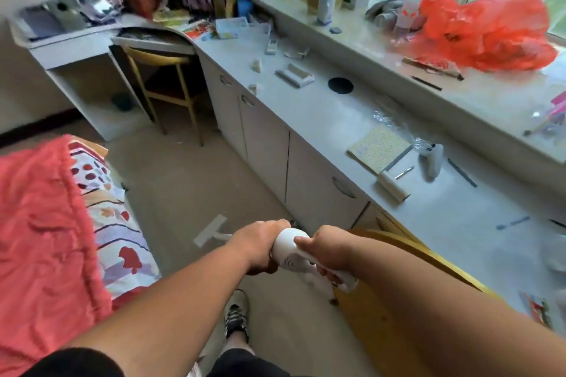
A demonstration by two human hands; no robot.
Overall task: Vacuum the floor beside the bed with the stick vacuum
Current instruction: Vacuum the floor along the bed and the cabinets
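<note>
A: Nearest first, what are the hands doing?

B: Both are gripping the white stick vacuum [289, 249]. The left hand [260, 246] is wrapping the front of its body; the right hand [332, 249] is closing round the handle behind.

A: Where is the vacuum lying?

B: Its body is sitting between the hands; the floor head [211, 231] is resting on the floor [183, 180] just ahead, between the bed [46, 223] and the desk [352, 119].
</note>
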